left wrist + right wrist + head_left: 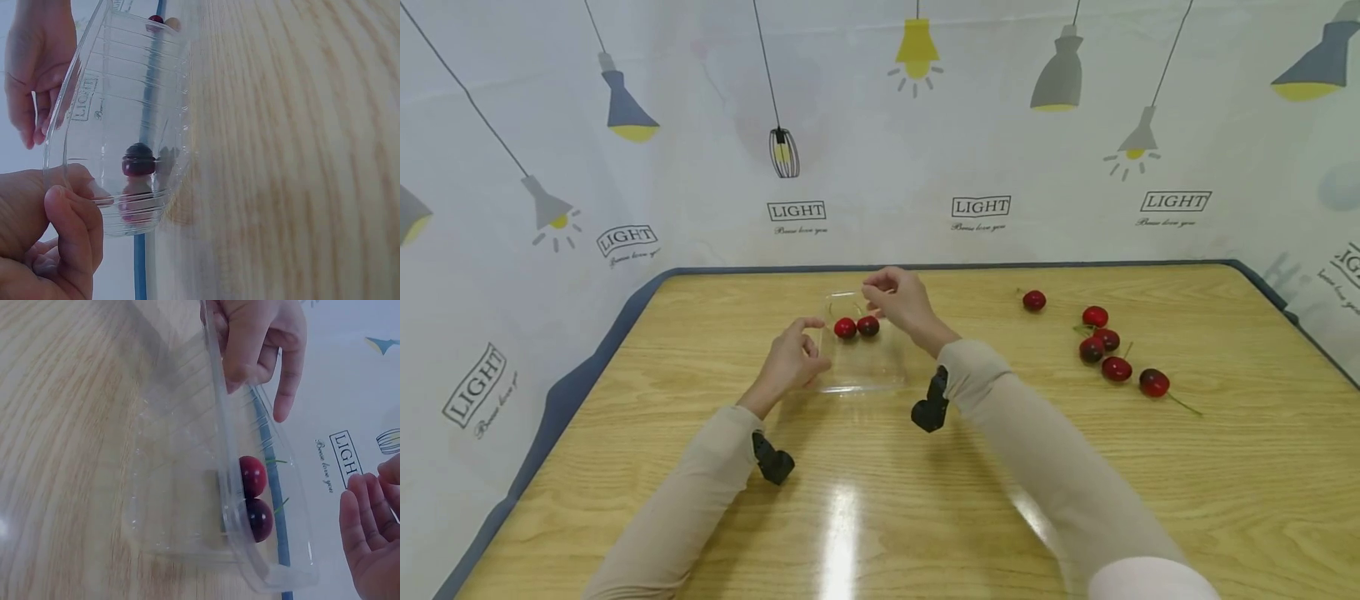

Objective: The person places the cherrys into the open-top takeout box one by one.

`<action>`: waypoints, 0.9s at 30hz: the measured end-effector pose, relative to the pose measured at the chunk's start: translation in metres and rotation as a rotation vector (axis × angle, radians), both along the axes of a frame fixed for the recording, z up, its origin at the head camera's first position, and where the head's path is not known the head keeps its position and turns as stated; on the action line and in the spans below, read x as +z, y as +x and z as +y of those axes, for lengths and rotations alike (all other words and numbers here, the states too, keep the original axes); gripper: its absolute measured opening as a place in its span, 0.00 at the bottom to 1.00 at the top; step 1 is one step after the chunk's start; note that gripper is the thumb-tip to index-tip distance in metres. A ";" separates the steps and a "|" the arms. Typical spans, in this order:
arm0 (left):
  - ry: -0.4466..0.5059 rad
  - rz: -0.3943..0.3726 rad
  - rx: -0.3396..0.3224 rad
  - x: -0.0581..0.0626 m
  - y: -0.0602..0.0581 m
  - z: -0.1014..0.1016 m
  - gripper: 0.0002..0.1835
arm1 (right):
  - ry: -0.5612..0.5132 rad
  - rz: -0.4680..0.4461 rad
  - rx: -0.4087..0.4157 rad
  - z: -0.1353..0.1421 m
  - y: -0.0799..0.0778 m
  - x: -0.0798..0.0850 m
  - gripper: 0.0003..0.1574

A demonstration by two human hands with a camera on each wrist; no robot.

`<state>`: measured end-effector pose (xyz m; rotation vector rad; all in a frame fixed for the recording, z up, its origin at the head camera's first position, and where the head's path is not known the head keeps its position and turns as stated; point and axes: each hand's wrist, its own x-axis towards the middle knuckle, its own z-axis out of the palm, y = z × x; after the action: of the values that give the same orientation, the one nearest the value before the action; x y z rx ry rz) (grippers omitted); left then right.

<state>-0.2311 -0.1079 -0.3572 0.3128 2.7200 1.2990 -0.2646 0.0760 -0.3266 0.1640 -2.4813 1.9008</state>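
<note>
A clear plastic container (867,388) stands on the table with two red cherries (252,477) side by side in it, short green stems showing in the right wrist view. My left hand (786,362) is at its left side, thumb and fingers pinching the rim, as the left wrist view (62,225) shows. My right hand (906,304) is raised over the far right corner, close to the darker cherry (868,326). Its fingers are loosely bent with nothing between them; in the right wrist view it appears at the right edge, apart from the container.
To the right on the wooden table (1000,467) lie several loose cherries (1116,369), some with stems; one cherry (1034,301) sits apart near the back. A curtain (880,150) printed with lamps hangs behind the table's far edge.
</note>
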 end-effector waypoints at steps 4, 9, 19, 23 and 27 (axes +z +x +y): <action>0.000 0.000 -0.001 0.000 0.000 -0.001 0.31 | 0.000 0.017 0.019 0.002 0.005 0.002 0.12; 0.002 0.005 0.000 -0.001 0.000 -0.001 0.31 | -0.007 0.054 0.045 0.006 0.013 0.000 0.12; 0.001 0.018 0.001 -0.002 0.000 -0.001 0.30 | 0.033 0.112 0.074 0.034 0.024 -0.006 0.13; 0.014 0.010 0.005 -0.003 -0.001 0.000 0.31 | 0.036 0.122 0.053 0.054 0.027 -0.008 0.15; 0.018 -0.004 0.008 -0.003 -0.002 -0.001 0.31 | 0.090 0.125 0.042 0.073 0.031 -0.008 0.15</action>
<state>-0.2333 -0.1086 -0.3607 0.3008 2.7102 1.3258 -0.2336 0.1491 -0.3342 0.3275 -2.5005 1.7353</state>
